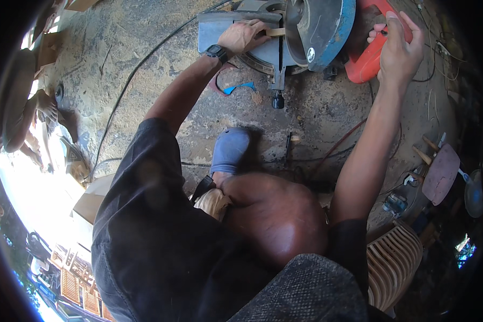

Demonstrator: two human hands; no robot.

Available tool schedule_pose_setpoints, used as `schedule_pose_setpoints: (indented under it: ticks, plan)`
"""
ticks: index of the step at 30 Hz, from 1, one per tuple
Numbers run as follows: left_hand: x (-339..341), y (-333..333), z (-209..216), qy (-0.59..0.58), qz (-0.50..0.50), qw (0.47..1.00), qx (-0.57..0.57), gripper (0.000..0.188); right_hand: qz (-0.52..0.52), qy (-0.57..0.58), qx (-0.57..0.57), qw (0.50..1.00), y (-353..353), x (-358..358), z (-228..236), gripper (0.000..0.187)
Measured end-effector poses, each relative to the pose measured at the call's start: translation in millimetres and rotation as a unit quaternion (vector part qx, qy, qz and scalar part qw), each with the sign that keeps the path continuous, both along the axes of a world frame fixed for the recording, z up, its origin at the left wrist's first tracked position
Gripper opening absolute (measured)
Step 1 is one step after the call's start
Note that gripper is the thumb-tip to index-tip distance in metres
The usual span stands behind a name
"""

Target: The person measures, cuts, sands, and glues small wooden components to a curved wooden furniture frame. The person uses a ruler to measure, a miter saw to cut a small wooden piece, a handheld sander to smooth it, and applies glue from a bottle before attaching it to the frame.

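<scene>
A mitre saw with a blue blade guard [338, 37] stands on the floor ahead of me. My right hand [400, 45] is wrapped round its red handle [366, 60], to the right of the guard. On the saw's grey metal table [212, 35], my left hand [244, 36] grips a short piece of wood [276, 32] and presses it down near the fence. The wood's right end reaches toward the blade area, and my fingers hide its other end. A black watch [217, 52] is on my left wrist. Below the table juts a black knob [278, 101].
A black cable [124, 88] crosses the stained concrete floor. Blue and red curved scraps [240, 87] lie by the saw. My foot in a blue clog [231, 149] is below it. Tools with wooden handles [423, 155] lie right, near a slatted wooden piece [394, 257].
</scene>
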State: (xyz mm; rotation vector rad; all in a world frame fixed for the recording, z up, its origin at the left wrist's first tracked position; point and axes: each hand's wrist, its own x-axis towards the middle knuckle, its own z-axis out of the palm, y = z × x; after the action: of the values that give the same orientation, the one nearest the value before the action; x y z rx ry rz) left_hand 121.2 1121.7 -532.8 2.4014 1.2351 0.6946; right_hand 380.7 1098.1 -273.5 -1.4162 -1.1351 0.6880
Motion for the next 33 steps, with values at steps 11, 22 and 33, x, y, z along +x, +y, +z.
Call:
schedule_pose_setpoints:
  ticks: [11,22,33]
  plan:
    - [3.3,-0.5,-2.4,0.002,0.011,0.999,0.045,0.033,-0.002,0.003,0.008,1.0,-7.7,-2.4,-5.5,0.052]
    - [2.7,1.1,-3.1,-0.003,0.019,0.999,0.05,0.035,-0.005,0.002,0.006,1.0,-8.6,-4.4,-5.7,0.05]
    - [2.4,4.5,-4.5,-0.004,0.021,0.999,0.025,0.038,-0.009,-0.003,0.003,1.0,-10.7,-5.7,-3.3,0.05]
